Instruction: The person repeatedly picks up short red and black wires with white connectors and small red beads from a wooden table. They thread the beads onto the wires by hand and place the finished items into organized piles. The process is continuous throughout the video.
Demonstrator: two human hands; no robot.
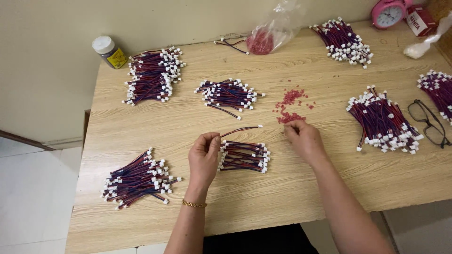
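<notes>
My left hand [204, 157] pinches one end of a single red-and-blue cable [240, 130] with a white plug at its far end, held just above the table. Under it lies a small bundle of the same cables [245, 156]. My right hand [303, 137] rests on the table with its fingertips at a scatter of small red pieces [291, 107]; whether it holds one I cannot tell. A gold bracelet sits on my left wrist.
Several more bundles of cables lie on the wooden table [282, 188]: front left [137, 179], back left [153, 74], middle [229, 94], back right [343, 40], right [383, 121]. A plastic bag of red pieces [266, 37], a jar [109, 51], a pink clock [388, 14] and glasses [429, 123] stand around.
</notes>
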